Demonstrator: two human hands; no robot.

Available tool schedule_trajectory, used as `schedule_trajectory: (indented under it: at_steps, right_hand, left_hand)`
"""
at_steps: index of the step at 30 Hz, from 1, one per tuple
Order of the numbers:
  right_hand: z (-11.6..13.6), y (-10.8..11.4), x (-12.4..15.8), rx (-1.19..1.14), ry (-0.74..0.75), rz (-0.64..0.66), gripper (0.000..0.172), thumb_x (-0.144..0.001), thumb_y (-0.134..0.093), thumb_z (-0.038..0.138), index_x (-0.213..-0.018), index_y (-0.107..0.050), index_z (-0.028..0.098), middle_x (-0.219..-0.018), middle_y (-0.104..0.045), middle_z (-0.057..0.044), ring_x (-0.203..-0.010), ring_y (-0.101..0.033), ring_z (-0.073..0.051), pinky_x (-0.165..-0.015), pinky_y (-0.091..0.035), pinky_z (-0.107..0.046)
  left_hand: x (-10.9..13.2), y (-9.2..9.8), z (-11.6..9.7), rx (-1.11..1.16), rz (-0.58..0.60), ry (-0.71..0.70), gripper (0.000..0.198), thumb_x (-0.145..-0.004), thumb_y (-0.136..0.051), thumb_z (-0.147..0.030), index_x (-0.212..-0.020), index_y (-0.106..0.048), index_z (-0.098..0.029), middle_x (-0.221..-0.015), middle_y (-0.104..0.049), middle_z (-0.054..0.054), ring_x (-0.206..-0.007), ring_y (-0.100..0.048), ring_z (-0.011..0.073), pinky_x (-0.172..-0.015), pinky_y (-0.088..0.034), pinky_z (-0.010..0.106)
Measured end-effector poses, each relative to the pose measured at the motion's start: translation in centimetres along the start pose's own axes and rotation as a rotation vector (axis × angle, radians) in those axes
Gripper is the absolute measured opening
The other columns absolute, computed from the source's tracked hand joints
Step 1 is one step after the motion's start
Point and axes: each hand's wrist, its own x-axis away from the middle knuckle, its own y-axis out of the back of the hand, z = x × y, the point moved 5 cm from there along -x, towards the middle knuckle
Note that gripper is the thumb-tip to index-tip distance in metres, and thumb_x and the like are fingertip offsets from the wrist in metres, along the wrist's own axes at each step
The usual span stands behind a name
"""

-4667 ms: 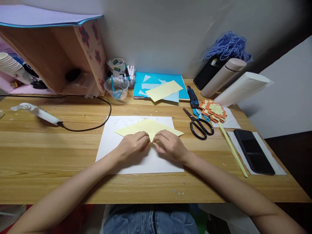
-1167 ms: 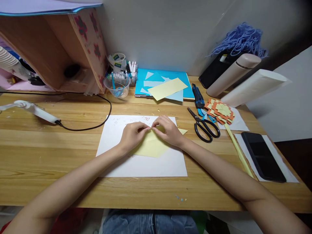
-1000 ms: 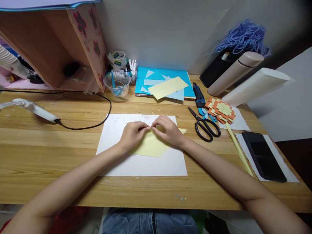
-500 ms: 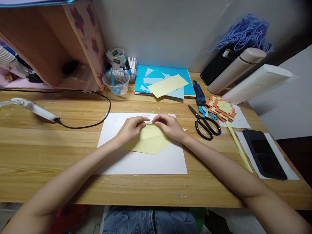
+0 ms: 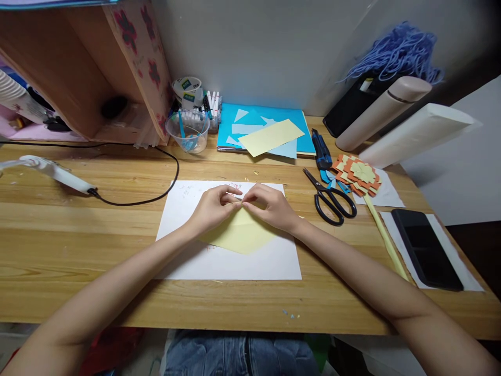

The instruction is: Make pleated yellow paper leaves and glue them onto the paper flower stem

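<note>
A sheet of pale yellow paper (image 5: 243, 235) is held over a white sheet (image 5: 180, 261) on the wooden table. My left hand (image 5: 214, 208) pinches the yellow paper's far edge between thumb and fingers. Right beside it, my right hand (image 5: 271, 209) pinches the same edge, the fingertips of both hands nearly meeting. The paper's near part spreads toward me with a blunt corner. Both hands partly cover its far edge, so I cannot tell how that edge is folded or rolled.
To the right lie black-handled scissors (image 5: 332, 201), a utility knife (image 5: 321, 150), an orange and yellow paper flower (image 5: 358, 175) and a phone (image 5: 426, 248). Behind are a blue folder (image 5: 266, 114) with paper scraps and a plastic cup (image 5: 188, 133). A black cable (image 5: 144, 202) curves at left.
My fingertips have come closer together on the yellow paper's far edge. The paper's near corner has shifted slightly toward me.
</note>
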Motion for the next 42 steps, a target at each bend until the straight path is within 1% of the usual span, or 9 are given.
schedule_trajectory:
  at_steps: [6, 10, 17, 23, 30, 35, 37, 39, 42]
  right_hand:
    - [0.2, -0.3, 0.3, 0.154, 0.106, 0.020, 0.008, -0.083, -0.049, 0.018, -0.083, -0.056, 0.021, -0.081, -0.058, -0.004, -0.077, -0.054, -0.017, -0.069, -0.045, -0.030]
    - [0.2, -0.5, 0.5, 0.251, 0.130, 0.047, 0.011, -0.084, -0.047, 0.019, -0.082, -0.058, 0.022, -0.082, -0.059, -0.005, -0.078, -0.055, -0.018, -0.070, -0.044, -0.030]
    - [0.5, -0.4, 0.4, 0.221, 0.111, 0.010, 0.010, -0.084, -0.048, 0.020, -0.080, -0.057, 0.021, -0.076, -0.061, -0.004, -0.072, -0.055, -0.017, -0.066, -0.043, -0.029]
    - [0.4, -0.8, 0.7, 0.330, 0.164, 0.056, 0.015, -0.086, -0.043, 0.018, -0.081, -0.057, 0.021, -0.078, -0.063, -0.005, -0.073, -0.056, -0.016, -0.065, -0.043, -0.028]
    - [0.1, -1.0, 1.0, 0.481, 0.246, 0.119, 0.020, -0.089, -0.039, 0.019, -0.086, -0.059, 0.020, -0.082, -0.065, -0.007, -0.076, -0.057, -0.017, -0.063, -0.043, -0.028]
    - [0.1, -1.1, 1.1, 0.586, 0.315, 0.170, 0.024, -0.090, -0.038, 0.017, -0.091, -0.061, 0.020, -0.084, -0.067, -0.006, -0.076, -0.059, -0.017, -0.058, -0.042, -0.028]
    - [0.2, -1.1, 1.1, 0.560, 0.350, 0.163, 0.022, -0.089, -0.040, 0.017, -0.092, -0.062, 0.020, -0.084, -0.067, -0.006, -0.075, -0.059, -0.017, -0.057, -0.042, -0.027]
    - [0.5, -0.8, 0.9, 0.468, 0.346, 0.115, 0.019, -0.087, -0.043, 0.017, -0.089, -0.062, 0.019, -0.083, -0.067, -0.006, -0.075, -0.059, -0.017, -0.060, -0.043, -0.027]
    - [0.5, 0.0, 0.4, 0.229, 0.211, 0.037, 0.010, -0.082, -0.051, 0.018, -0.082, -0.060, 0.018, -0.078, -0.064, -0.005, -0.072, -0.058, -0.015, -0.063, -0.046, -0.027]
  left_hand:
    - [0.1, -0.3, 0.1, 0.039, -0.005, -0.009, 0.023, -0.073, -0.061, -0.023, -0.095, -0.057, -0.016, -0.081, -0.070, 0.005, -0.079, -0.065, 0.0183, -0.072, -0.047, 0.029]
    - [0.2, -0.4, 0.2, 0.039, 0.000, 0.020, 0.022, -0.072, -0.061, -0.024, -0.093, -0.056, -0.016, -0.074, -0.069, 0.003, -0.072, -0.064, 0.0164, -0.066, -0.046, 0.027]
    - [0.2, -0.4, 0.5, 0.042, -0.024, 0.025, 0.019, -0.070, -0.061, -0.023, -0.086, -0.053, -0.017, -0.070, -0.067, 0.001, -0.064, -0.061, 0.0142, -0.060, -0.043, 0.025]
    - [0.0, -0.5, 0.6, 0.093, -0.001, 0.034, 0.022, -0.067, -0.062, -0.020, -0.086, -0.051, -0.017, -0.067, -0.066, 0.000, -0.063, -0.060, 0.0135, -0.061, -0.043, 0.025]
    - [-0.2, -0.5, 0.5, 0.123, 0.047, 0.069, 0.025, -0.067, -0.061, -0.019, -0.089, -0.050, -0.017, -0.071, -0.068, 0.000, -0.066, -0.061, 0.0142, -0.065, -0.043, 0.027]
    - [-0.3, -0.4, 0.4, 0.123, 0.050, 0.080, 0.023, -0.068, -0.061, -0.021, -0.088, -0.052, -0.016, -0.064, -0.064, -0.002, -0.063, -0.059, 0.0132, -0.063, -0.042, 0.025]
    - [-0.2, -0.4, 0.4, 0.129, 0.054, 0.089, 0.024, -0.067, -0.062, -0.021, -0.088, -0.051, -0.016, -0.063, -0.063, -0.002, -0.064, -0.059, 0.0131, -0.063, -0.042, 0.025]
    - [-0.2, -0.3, 0.4, 0.137, 0.049, 0.097, 0.026, -0.065, -0.063, -0.020, -0.088, -0.051, -0.016, -0.064, -0.064, -0.002, -0.065, -0.060, 0.0135, -0.064, -0.043, 0.025]
    - [-0.2, 0.0, 0.3, 0.141, 0.016, 0.095, 0.028, -0.064, -0.064, -0.018, -0.088, -0.050, -0.016, -0.063, -0.064, -0.002, -0.065, -0.062, 0.0140, -0.064, -0.044, 0.026]
